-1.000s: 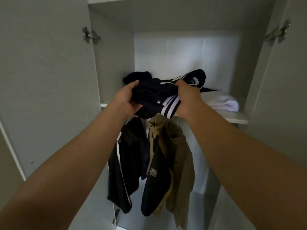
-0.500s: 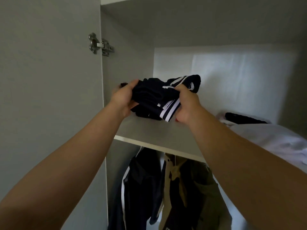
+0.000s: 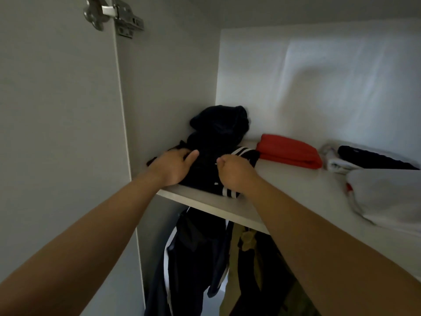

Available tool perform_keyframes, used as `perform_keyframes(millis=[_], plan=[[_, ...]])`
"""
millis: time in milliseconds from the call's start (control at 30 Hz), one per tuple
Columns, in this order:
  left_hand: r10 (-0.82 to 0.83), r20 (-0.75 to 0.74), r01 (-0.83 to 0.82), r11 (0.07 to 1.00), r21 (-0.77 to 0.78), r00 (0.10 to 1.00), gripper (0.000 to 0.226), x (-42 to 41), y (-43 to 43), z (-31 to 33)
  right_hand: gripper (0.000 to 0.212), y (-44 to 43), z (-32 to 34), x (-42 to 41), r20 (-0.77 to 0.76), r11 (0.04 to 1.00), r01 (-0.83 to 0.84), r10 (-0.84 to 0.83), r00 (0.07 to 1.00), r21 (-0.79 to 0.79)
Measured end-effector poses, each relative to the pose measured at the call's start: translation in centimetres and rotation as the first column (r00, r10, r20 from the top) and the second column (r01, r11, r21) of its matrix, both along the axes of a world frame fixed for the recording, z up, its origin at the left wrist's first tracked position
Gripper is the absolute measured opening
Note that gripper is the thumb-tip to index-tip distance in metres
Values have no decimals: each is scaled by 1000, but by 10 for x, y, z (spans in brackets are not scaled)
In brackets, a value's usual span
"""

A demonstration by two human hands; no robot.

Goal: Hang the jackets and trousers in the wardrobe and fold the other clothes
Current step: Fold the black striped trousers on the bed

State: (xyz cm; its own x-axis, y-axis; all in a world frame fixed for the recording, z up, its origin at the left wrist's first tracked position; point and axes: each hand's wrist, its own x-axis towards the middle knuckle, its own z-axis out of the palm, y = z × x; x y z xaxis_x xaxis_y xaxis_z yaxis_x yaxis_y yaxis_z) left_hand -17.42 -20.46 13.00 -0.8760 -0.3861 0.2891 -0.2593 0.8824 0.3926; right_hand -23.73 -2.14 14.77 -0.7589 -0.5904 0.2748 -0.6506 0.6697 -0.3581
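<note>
grey laminate door [image 3: 57, 110] stands open at the far left, with a metal hinge [image 3: 114, 15] at its top. inside, a pale shelf [image 3: 284, 185] crosses the wardrobe.

the left hand [image 3: 175, 166] lies on the left end of a folded navy striped garment [image 3: 205, 176], its fingers straight and close together, thumb out, pressing the cloth down. the garment sits on the shelf's front left corner, one striped edge slightly over the lip. behind it, touching, is a dark heap [image 3: 218, 124].

the right hand [image 3: 234, 172] rests on the garment's right side with fingers curled tight. they seem to pinch a fold, though the fingertips are hidden.

further right lie a folded red garment [image 3: 289, 153], then a flat dark item [image 3: 373, 158], then a white garment [image 3: 387, 195] at the frame edge. below the shelf hang a dark jacket [image 3: 193, 258] and, beside it, a tan jacket [image 3: 250, 247].

the step in hand looks like setting the fold in place. to do it well, slide it back from the lip, keep the flat palm down so the layers don't spring open, and free the pinching fingers last.

count: two hands, one hinge, five clothing items on the shelf, two hanging jackets.
</note>
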Motion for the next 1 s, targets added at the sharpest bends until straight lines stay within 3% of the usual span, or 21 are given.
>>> perform_keyframes(millis=[100, 267, 333, 433, 533, 633, 733, 867, 1000], plan=[[20, 17, -20, 999, 50, 1000, 52, -4, 7, -5, 37, 7, -7, 2, -6, 999, -26, 26, 1000, -28], [115, -240, -142, 985, -99, 964, 38, 9, 44, 8, 38, 20, 0, -1, 134, 991, -45, 62, 989, -128], [17, -372, -60, 993, -105, 928, 36, 15, 68, 14, 34, 35, 8, -4, 140, 976, 26, 5, 990, -214], [-169, -573, 154, 985, -75, 802, 25, 8, 115, 22, 41, 79, 19, -8, 84, 937, 122, -100, 991, -327], [-301, -644, 384, 923, -12, 704, 17, -10, 173, 25, 44, 140, 19, -3, 106, 853, 273, -253, 962, -444], [-381, -668, 566, 821, 72, 639, 14, -28, 235, 21, 44, 204, 9, 17, 81, 732, 448, -479, 874, -513], [-530, -660, 738, 673, 55, 533, 12, -32, 298, 15, 42, 257, 2, 52, 59, 624, 568, -644, 763, -537], [-663, -659, 899, 436, 46, 355, 13, -13, 382, 5, 35, 321, 2, 110, -15, 442, 717, -856, 517, -539], [-700, -693, 978, 204, 34, 170, 14, 40, 452, 3, 13, 366, 5, 196, -50, 251, 723, -957, 287, -644]])
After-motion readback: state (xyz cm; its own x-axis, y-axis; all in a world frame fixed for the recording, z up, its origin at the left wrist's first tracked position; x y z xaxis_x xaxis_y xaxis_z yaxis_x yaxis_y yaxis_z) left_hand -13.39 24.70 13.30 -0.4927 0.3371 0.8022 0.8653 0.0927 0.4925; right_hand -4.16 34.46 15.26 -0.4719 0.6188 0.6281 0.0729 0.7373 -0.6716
